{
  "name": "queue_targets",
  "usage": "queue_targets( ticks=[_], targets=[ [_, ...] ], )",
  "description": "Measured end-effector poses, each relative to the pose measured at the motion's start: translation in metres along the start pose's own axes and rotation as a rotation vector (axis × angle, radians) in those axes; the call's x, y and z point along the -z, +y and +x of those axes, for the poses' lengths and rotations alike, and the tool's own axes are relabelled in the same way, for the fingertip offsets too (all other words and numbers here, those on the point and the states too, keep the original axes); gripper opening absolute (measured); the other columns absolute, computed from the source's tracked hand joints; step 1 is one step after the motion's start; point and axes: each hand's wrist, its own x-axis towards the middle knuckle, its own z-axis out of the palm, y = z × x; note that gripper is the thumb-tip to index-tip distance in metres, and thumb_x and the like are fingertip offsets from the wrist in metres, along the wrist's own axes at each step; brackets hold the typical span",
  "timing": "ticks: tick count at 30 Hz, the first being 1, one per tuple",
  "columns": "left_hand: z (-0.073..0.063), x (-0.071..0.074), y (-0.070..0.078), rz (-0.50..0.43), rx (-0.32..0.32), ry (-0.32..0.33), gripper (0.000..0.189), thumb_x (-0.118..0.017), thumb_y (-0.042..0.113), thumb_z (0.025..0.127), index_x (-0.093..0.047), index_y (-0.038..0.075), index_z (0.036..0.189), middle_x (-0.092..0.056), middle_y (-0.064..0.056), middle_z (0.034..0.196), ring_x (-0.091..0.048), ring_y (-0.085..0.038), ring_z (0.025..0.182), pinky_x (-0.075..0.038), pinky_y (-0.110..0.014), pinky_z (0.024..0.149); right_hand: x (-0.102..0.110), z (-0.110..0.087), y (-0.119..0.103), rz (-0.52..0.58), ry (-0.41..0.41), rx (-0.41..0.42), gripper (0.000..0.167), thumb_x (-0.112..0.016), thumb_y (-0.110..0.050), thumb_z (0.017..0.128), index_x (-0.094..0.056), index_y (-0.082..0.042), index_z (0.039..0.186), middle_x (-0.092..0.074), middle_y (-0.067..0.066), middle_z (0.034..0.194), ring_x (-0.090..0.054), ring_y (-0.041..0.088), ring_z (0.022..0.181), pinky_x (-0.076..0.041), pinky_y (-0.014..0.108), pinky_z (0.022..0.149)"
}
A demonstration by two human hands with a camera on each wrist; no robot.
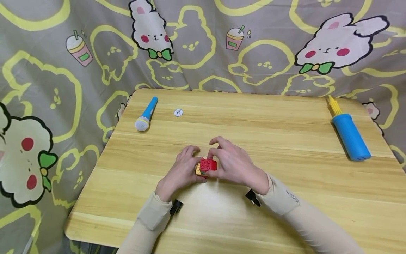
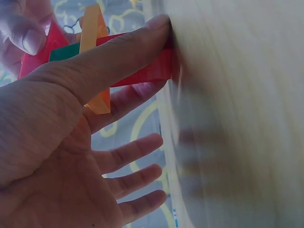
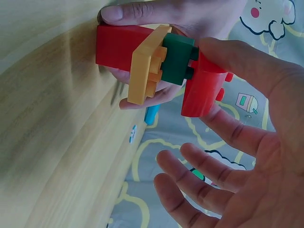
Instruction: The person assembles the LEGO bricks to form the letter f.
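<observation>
Both hands meet over a small stack of toy building bricks near the middle of the table. At its base is a red brick [image 3: 118, 47], standing on the tabletop, which my left hand [image 1: 182, 167] pinches between thumb and forefinger. Above that come a yellow-orange plate [image 3: 140, 76], wider than the rest, and a green brick [image 3: 176, 59]. My right hand [image 1: 236, 164] pinches a rounded red brick [image 3: 204, 90] at the top between thumb and forefinger. This top brick tilts, and green studs show in the gap beneath it. The other fingers of both hands spread loosely.
A blue toy microphone [image 1: 148, 113] lies at the back left, with a white round chip [image 1: 178, 112] marked 10 beside it. A blue and yellow hand pump [image 1: 351, 137] lies at the right. A patterned curtain [image 1: 203, 46] hangs behind the wooden table [image 1: 127, 197].
</observation>
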Motion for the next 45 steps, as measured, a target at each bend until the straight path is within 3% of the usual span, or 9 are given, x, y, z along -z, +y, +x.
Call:
queue_targets(
  ticks=[10,17,27,45],
  targets=[
    [0.0,-0.001,-0.001,-0.001,-0.002,-0.001,0.049,-0.093,0.035,0.066,-0.073,0.011,0.103,-0.044,-0.017,0.139,-0.032,-0.034,0.132,-0.027,-0.055,0.107,-0.001,-0.001,-0.002,0.005,-0.001,-0.016,0.036,-0.087,-0.043,0.069,-0.068,-0.02,0.088,-0.05,0.005,0.131,-0.059,0.018,0.102,-0.051,0.033,0.064],
    [0.0,-0.001,-0.001,-0.009,-0.003,0.004,0.047,-0.093,0.035,0.065,-0.073,0.013,0.101,-0.044,-0.016,0.139,-0.032,-0.034,0.131,-0.028,-0.055,0.106,0.001,-0.001,-0.005,0.012,0.004,-0.003,0.037,-0.088,-0.042,0.069,-0.068,-0.017,0.087,-0.053,0.007,0.127,-0.059,0.019,0.093,-0.049,0.03,0.06],
    [0.001,0.0,-0.002,0.011,-0.013,-0.005,0.047,-0.094,0.033,0.065,-0.073,0.012,0.102,-0.044,-0.016,0.139,-0.033,-0.034,0.131,-0.028,-0.054,0.106,0.003,0.0,-0.007,0.008,-0.015,-0.019,0.034,-0.089,-0.038,0.068,-0.07,-0.018,0.088,-0.053,0.007,0.128,-0.058,0.02,0.102,-0.051,0.034,0.062],
    [0.001,0.002,-0.001,0.026,-0.019,0.0,0.047,-0.093,0.035,0.066,-0.072,0.012,0.1,-0.045,-0.017,0.137,-0.033,-0.035,0.13,-0.03,-0.054,0.105,0.003,0.003,-0.011,0.0,-0.03,-0.027,0.032,-0.088,-0.038,0.069,-0.069,-0.016,0.082,-0.056,0.007,0.122,-0.058,0.021,0.096,-0.048,0.03,0.058]
  ],
)
